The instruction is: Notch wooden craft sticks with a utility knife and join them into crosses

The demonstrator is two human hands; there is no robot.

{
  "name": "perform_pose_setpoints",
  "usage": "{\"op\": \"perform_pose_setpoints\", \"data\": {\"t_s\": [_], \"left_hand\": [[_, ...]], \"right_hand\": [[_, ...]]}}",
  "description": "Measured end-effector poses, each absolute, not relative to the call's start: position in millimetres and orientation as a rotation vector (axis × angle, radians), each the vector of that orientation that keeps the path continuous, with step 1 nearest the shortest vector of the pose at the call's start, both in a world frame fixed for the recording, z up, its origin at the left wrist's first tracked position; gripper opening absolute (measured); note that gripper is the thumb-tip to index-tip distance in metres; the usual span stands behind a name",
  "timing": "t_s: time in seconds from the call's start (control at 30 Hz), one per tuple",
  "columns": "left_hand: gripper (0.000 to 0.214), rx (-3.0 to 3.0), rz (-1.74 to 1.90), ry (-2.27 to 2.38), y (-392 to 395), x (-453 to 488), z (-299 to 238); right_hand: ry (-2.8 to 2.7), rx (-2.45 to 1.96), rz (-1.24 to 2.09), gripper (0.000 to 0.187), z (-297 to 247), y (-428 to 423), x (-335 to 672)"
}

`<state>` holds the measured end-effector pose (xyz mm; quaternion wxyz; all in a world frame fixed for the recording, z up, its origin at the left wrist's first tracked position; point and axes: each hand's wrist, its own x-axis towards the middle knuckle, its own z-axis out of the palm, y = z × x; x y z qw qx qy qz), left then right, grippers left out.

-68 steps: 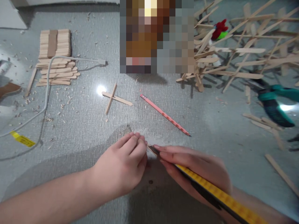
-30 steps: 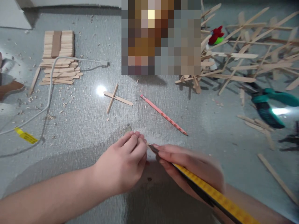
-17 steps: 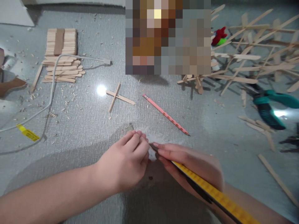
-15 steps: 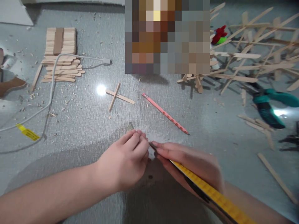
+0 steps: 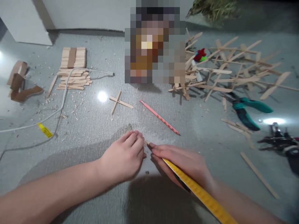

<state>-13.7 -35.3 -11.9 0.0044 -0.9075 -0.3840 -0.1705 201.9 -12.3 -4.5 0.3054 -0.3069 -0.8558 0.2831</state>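
Observation:
My left hand (image 5: 127,154) is closed, its fingers curled tightly near the table surface. A short pale wooden end, like that of a craft stick (image 5: 146,143), pokes out toward my other hand; most of it is hidden. My right hand (image 5: 182,161) wraps around a long yellow strip-shaped tool (image 5: 201,193) with a dark edge, which runs down toward my right forearm. Its dark tip comes close to the stick's end; whether they touch I cannot tell. Whitish dust lies under both hands. Ahead are a pink pencil (image 5: 160,117) and two crossed craft sticks (image 5: 120,101).
Stacked craft sticks (image 5: 79,59) lie at the left, under a white cable (image 5: 63,96). On the right are a tangled stick structure (image 5: 224,68), teal-handled pliers (image 5: 245,115), a dark metal tool (image 5: 277,140) and a loose stick (image 5: 259,175). A blurred patch hides the back middle.
The camera view has shifted, showing more of the table's far side. Both hands keep nearly the same pose, with the yellow tool still in my right hand.

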Motion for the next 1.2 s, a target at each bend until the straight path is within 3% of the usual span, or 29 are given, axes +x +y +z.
{"op": "perform_pose_setpoints", "data": {"t_s": [0.43, 0.67, 0.8, 1.2], "left_hand": [[0.019, -2.923, -0.516, -1.221, -17.0, -23.8, -15.6], [0.022, -3.011, -0.821, -1.424, -4.6, -26.1, -23.6], [0.014, -3.071, -0.956, -1.585, -2.1, -25.4, -22.2], [0.017, -3.134, -0.971, -1.693, 0.6, -25.9, -20.7]], "right_hand": [[-2.119, -0.874, 0.696, 0.016, -17.7, -13.0, 215.4], [-2.098, -0.868, 0.771, 0.02, -17.4, -8.9, 211.0], [-2.101, -0.894, 0.835, 0.021, -16.8, -7.7, 210.4], [-2.12, -0.907, 0.828, 0.02, -17.3, -5.1, 209.3]]}}
